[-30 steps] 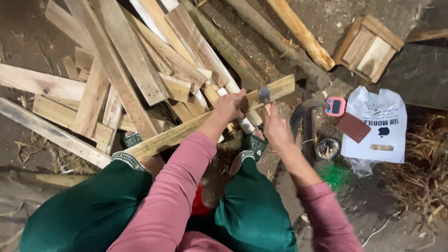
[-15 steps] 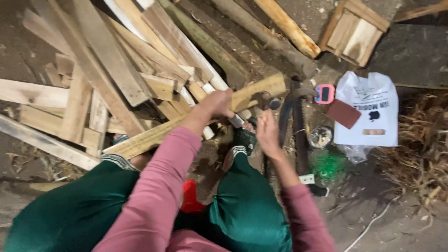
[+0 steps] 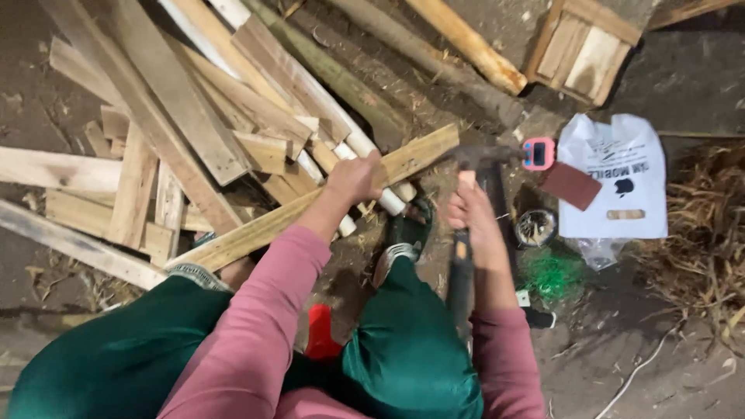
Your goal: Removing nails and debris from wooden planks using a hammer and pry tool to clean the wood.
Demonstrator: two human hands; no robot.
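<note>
A long pale plank is held down by the left hand, which is clenched over its upper edge near the middle; the plank runs slantwise from beside the left knee up toward a dark log. A hammer is grasped by the right hand, the fingers wrapped round the wooden handle just below the dark metal head, which is raised just beside the plank's upper end. Under the plank, two white pipes can be seen, and a sandalled foot is set just below it.

To the left, a loose heap of planks and offcuts is piled crosswise, some of them lying under the held plank. Above, a greenish pole, a dark log and a yellowish pole are laid slantwise. A small wooden crate is set at the top right. Near the hammer's head, a pink gadget and a brown flat piece are seen, beside a white plastic bag. A round tin and a tangle of green string lie below these. Dry straw is heaped at the right edge.

Everything rests on bare, dark earth, scattered with chips and a thin white cord. No walls can be made out.
</note>
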